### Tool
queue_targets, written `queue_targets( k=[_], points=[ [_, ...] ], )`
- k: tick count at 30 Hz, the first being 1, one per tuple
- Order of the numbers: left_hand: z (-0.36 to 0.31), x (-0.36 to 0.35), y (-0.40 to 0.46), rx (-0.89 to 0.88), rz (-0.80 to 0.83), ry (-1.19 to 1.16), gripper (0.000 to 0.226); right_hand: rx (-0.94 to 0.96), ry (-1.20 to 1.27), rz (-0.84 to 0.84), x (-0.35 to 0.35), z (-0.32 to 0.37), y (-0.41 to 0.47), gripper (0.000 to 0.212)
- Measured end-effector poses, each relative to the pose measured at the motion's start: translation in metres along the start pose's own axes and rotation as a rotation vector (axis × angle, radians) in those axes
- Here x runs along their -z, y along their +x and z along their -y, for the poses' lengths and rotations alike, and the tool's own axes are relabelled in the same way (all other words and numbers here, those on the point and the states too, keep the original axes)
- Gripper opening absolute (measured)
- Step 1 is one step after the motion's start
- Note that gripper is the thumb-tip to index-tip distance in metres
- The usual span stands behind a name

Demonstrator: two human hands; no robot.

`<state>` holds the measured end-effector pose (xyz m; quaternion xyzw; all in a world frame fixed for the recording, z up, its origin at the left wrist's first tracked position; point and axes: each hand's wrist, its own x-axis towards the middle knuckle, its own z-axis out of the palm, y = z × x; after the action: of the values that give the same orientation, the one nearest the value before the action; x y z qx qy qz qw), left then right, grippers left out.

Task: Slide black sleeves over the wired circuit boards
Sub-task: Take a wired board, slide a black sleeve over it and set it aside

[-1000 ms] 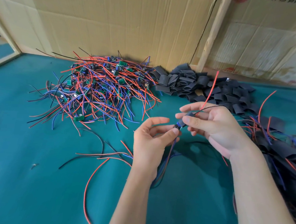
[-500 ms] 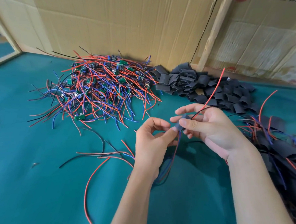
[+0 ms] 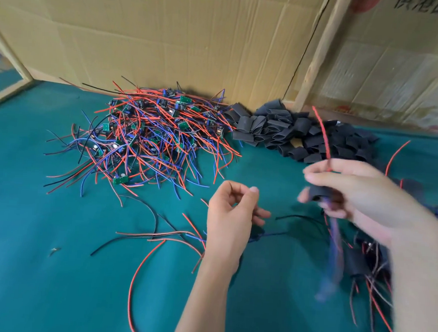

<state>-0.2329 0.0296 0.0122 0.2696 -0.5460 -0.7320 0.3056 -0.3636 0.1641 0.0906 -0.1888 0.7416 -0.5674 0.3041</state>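
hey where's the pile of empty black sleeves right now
In the head view, the pile of black sleeves lies at the back of the green table, right of centre, against the cardboard wall and just right of the tangle of wired boards.

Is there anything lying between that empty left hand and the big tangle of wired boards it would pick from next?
Nothing solid that I can see. The left hand hovers empty over the green mat. Between it and the pile of wired circuit boards lie only bare mat and a few loose wires lying flat, easy to reach over.

Makeshift assembly workshop: cardboard walls (image 3: 170, 32), heaped wired boards (image 3: 150, 135)
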Motion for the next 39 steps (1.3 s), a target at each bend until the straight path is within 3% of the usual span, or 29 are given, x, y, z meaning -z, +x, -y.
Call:
queue_targets(
  k=[7,11,14,17,20,23,28,32,39],
  points=[
    [0.002,-0.002,-0.001,0.019,0.011,0.007,0.013,-0.138,-0.622,-0.35,0.09,0.003,-0.041,0.017],
    [-0.001,-0.001,-0.001,0.028,0.001,-0.021,0.011,0.128,-0.719,-0.549,0.094,0.037,-0.042,0.048],
    [-0.002,-0.002,-0.002,0.033,-0.012,-0.043,0.009,0.334,-0.771,-0.402,0.005,0.073,-0.016,0.03],
    [-0.004,-0.002,-0.001,0.04,-0.027,-0.058,0.008,0.386,-0.91,-0.079,-0.075,0.075,0.037,0.01],
    [-0.004,-0.001,-0.001,0.041,-0.028,-0.075,0.008,0.289,-0.962,0.076,-0.12,0.061,0.095,0.042],
    [-0.004,0.0,-0.001,0.034,-0.022,-0.087,0.007,0.251,-0.95,0.074,-0.138,0.059,0.131,0.063],
    [-0.005,-0.001,0.0,0.032,-0.024,-0.079,0.008,0.236,-0.986,0.005,-0.148,0.061,0.15,0.05],
    [-0.006,-0.001,-0.001,0.032,-0.022,-0.078,0.009,0.185,-0.921,-0.01,-0.145,0.049,0.149,0.054],
    [-0.008,0.002,-0.001,0.039,-0.041,-0.087,0.009,0.3,-0.716,-0.208,-0.127,0.045,0.136,0.016]
  ],
)
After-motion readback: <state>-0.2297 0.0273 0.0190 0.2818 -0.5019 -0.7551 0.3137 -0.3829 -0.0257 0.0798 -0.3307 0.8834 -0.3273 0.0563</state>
